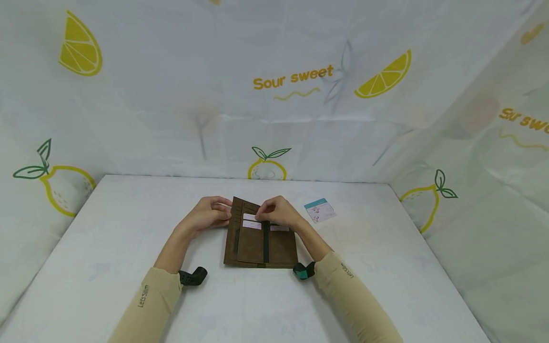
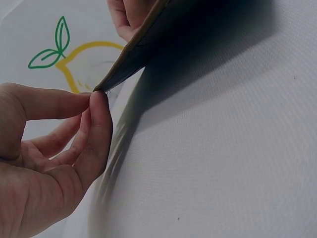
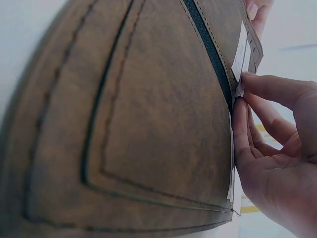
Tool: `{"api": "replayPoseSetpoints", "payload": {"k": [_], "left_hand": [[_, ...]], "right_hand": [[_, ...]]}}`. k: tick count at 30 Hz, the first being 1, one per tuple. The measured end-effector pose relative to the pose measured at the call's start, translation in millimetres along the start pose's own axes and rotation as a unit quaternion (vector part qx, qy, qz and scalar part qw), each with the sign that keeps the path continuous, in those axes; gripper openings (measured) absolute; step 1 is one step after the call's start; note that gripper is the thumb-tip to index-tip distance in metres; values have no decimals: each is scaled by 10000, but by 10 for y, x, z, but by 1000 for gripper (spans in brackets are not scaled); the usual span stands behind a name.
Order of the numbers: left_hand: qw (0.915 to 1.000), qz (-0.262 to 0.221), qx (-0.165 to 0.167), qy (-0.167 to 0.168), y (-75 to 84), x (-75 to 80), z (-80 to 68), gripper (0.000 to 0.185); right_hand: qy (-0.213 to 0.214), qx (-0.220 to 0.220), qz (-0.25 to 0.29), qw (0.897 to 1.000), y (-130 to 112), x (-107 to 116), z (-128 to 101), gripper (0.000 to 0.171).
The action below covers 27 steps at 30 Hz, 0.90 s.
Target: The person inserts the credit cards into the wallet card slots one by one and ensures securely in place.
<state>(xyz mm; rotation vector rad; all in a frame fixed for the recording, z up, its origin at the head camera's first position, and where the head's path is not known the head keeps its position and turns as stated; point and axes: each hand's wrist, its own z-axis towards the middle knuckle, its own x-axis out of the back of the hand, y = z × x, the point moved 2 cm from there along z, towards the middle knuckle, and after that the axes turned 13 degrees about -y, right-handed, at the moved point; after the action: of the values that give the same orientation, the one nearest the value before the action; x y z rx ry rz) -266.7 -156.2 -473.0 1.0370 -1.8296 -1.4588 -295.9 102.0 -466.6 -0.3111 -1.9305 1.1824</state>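
A brown wallet point(image 1: 249, 248) lies opened out on the table, its inner panel showing a dark green strip point(image 1: 266, 245) down the middle. White cards point(image 1: 252, 224) stick up from slots left of that strip, and another card point(image 1: 279, 228) shows to its right. My left hand point(image 1: 206, 215) pinches the wallet's left edge between thumb and fingertip; in the left wrist view that edge point(image 2: 126, 57) is lifted off the table. At the upper middle of the wallet, my right hand point(image 1: 279, 211) pinches a white card point(image 3: 240, 90) by its edge, beside the strip.
To the right of the wallet lies a pink patterned square point(image 1: 321, 212) with a blue-green band. The white table point(image 1: 364, 276) meets a lemon-printed curtain point(image 1: 193, 95) at the back and sides. Each wrist wears a black camera mount point(image 1: 194, 276).
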Motion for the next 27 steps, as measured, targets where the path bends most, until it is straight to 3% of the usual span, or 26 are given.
{"api": "replayPoseSetpoints", "payload": {"k": [6,15,22,27], "left_hand": [[10000,43,0,3,9,-6,7,43],[10000,27,27,12,1,-16,2,44],[10000,48,46,24,10,-15,-14,44],[10000,55,46,19,22,-20,-24,43]], "right_hand": [[58,44,57,10000,24,-6,-8,13],[472,34,495,9977,86,27,-100,22],[867,-86,426,9953,196,282,-293,28],[1254,-417,180,9911,342,535,-495,31]]}}
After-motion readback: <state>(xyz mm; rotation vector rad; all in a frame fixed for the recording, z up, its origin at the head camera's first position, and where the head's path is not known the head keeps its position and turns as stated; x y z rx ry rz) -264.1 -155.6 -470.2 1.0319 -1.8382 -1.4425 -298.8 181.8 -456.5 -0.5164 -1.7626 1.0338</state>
